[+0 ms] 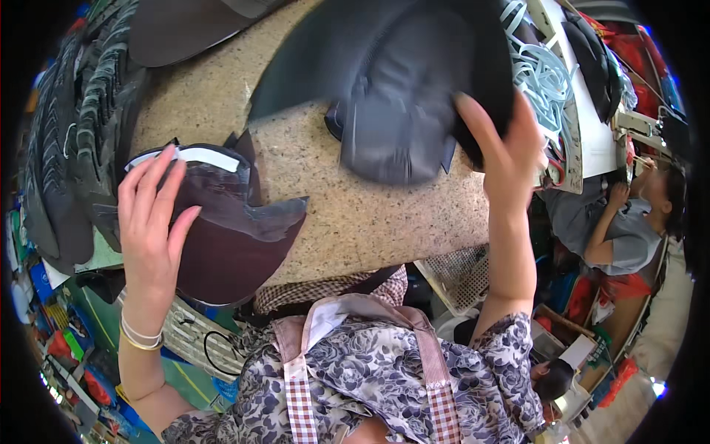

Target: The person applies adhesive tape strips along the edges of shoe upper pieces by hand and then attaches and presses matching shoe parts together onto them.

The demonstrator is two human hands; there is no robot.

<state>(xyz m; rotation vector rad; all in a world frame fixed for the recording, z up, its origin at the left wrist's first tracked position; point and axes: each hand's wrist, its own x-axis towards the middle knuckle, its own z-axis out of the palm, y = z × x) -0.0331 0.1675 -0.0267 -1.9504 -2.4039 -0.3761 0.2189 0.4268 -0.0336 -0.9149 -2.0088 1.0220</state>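
My left hand (151, 214) lies with its fingers stretched out over a dark curved panel (229, 263), the thumb apart. A white strip (211, 157) runs along that panel's upper edge, next to my fingertips. My right hand (510, 152) holds a large black leather-like piece (414, 89) by its right side, thumb on top, with the fingers partly hidden. This piece is stitched, has a rounded flap at its lower end, and is blurred by motion above the table. Small dark parts show from under it.
The speckled tabletop (355, 229) carries stacked dark panels (96, 111) on the left and another dark panel (192, 29) at the back. Pale blue cords (543, 81) lie in a heap at the right. A co-worker (629, 214) sits farther right, beyond a perforated crate (462, 277).
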